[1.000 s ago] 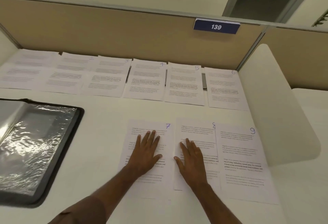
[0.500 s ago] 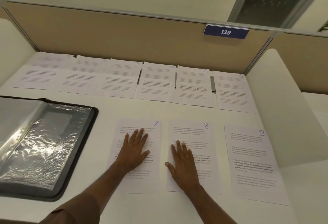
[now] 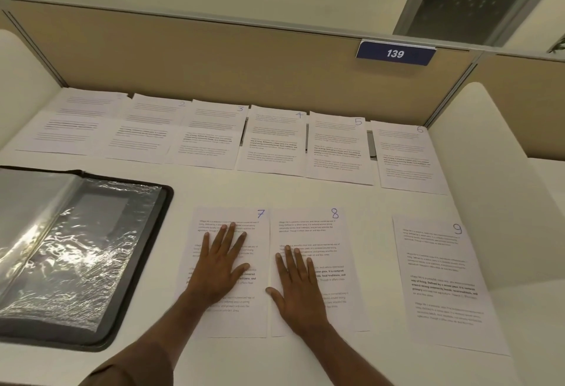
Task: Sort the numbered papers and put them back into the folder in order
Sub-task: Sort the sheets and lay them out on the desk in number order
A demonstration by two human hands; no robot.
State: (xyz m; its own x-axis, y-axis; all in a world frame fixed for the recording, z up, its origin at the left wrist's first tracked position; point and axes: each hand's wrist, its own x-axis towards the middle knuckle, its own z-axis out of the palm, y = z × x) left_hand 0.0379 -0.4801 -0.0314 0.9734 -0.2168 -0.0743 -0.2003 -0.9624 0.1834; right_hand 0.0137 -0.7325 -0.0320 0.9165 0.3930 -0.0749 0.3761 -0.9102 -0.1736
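Note:
Numbered white sheets lie on the white desk. A back row along the partition holds a first sheet (image 3: 79,121), then sheets 2 (image 3: 146,129), 3 (image 3: 211,135), 4 (image 3: 273,141), 5 (image 3: 337,147) and 6 (image 3: 405,156). In front lie sheet 7 (image 3: 253,223), sheet 8 (image 3: 324,232) and, apart to the right, sheet 9 (image 3: 440,281). My left hand (image 3: 220,266) presses flat on sheet 7. My right hand (image 3: 298,284) presses flat on sheet 8. The open black folder (image 3: 146,232) with shiny clear sleeves lies at the left.
A tan partition (image 3: 244,61) with a blue "139" plate (image 3: 395,53) closes the back. White curved dividers (image 3: 489,171) stand on the right and far left. Bare desk lies between the folder and sheet 7, and between sheets 8 and 9.
Both hands slid sheets 7 and 8 leftward; sheet 8 no longer overlaps sheet 9, and a gap has opened between them. Sheets 7 and 8 now lie edge to edge.

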